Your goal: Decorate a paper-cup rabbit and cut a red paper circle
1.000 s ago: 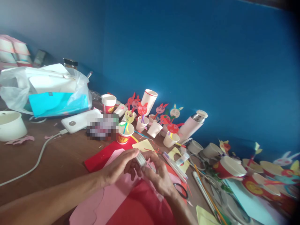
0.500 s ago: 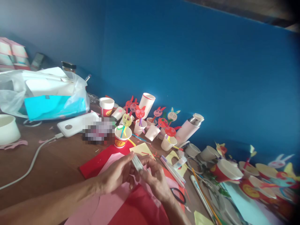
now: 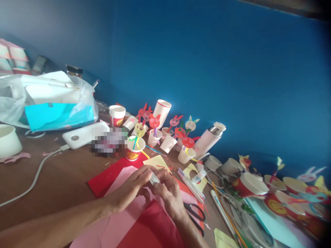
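Note:
A small white block (image 3: 154, 178) with faint markings sits between my two hands, above sheets of pink paper (image 3: 116, 206) and red paper (image 3: 152, 227). My left hand (image 3: 136, 184) has its thumb and fingers against the block's left side. From the right, my right hand (image 3: 168, 193) pinches it between thumb and fingers. Part of the block is covered by the fingers. Just right of my right wrist lie black-handled scissors (image 3: 195, 212), their blades hidden. Beyond the hands lies a yellow paper piece (image 3: 155, 161).
Paper cups with paper animal faces, one a yellow face (image 3: 140, 130), stand ahead. A thermos (image 3: 209, 137) leans near the blue wall. Pens (image 3: 190, 186) lie to the right, beside more decorated cups. At left are a white power bank (image 3: 84, 136) with a cable and a plastic bag (image 3: 88, 103).
My left hand has turned, its thumb and fingers now covering more of the white block. More of the scissors' handles shows. The view has shifted slightly.

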Demonstrator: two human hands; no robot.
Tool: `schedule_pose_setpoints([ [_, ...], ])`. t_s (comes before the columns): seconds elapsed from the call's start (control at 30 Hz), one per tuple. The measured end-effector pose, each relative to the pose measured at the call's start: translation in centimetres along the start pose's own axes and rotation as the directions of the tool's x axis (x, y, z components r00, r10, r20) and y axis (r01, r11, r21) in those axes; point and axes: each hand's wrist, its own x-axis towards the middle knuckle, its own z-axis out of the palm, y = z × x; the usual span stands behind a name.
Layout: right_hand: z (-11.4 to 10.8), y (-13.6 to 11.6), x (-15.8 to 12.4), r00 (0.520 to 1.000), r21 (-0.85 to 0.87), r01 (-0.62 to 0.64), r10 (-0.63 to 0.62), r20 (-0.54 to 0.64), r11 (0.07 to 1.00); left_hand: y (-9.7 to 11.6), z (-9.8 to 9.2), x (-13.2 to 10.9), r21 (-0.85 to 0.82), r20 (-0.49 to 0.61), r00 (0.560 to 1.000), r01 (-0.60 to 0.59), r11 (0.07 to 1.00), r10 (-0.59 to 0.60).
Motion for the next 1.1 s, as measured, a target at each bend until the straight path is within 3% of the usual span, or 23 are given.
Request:
schedule_pose_setpoints([
  [0.27, 0.4, -1.1, -0.1, 0.999, -0.096, 0.046, -0.047, -0.008, 0.994, 1.1, -0.1, 0.0, 0.155, 0.035, 0.999, 0.011, 0.988, -0.016],
  [0.43, -0.3, -0.9, -0.2, 0.996, -0.096, 0.071, -0.066, 0.051, 0.993, 0.6, -0.1, 0.2, -0.031, 0.056, 0.998, 0.017, 0.999, -0.016],
  [0.63, -0.9, -1.0, -0.1, 0.994, -0.067, 0.050, -0.043, 0.103, 0.997, 0.2, -0.2, 0.4, -0.129, 0.077, 0.997, 0.011, 0.992, -0.001],
  [0.93, -1.2, -0.9, -0.1, 0.995, -0.004, 0.024, -0.024, 0.095, 1.000, -0.2, -0.9, 0.9, -0.334, 0.170, 0.979, 0.167, 0.928, -0.115],
  [1.03, -1.0, -1.1, -0.1, 0.996, 0.045, -0.023, 0.019, 0.083, 0.999, 0.0, -0.9, 0.7, -0.306, 0.195, 0.967, 0.217, 0.927, -0.162],
  [1.1, -0.9, -1.4, 0.0, 0.996, 0.019, -0.026, 0.024, 0.083, 0.999, 0.2, -0.8, 0.5, -0.222, 0.157, 0.974, 0.195, 0.955, -0.163],
])
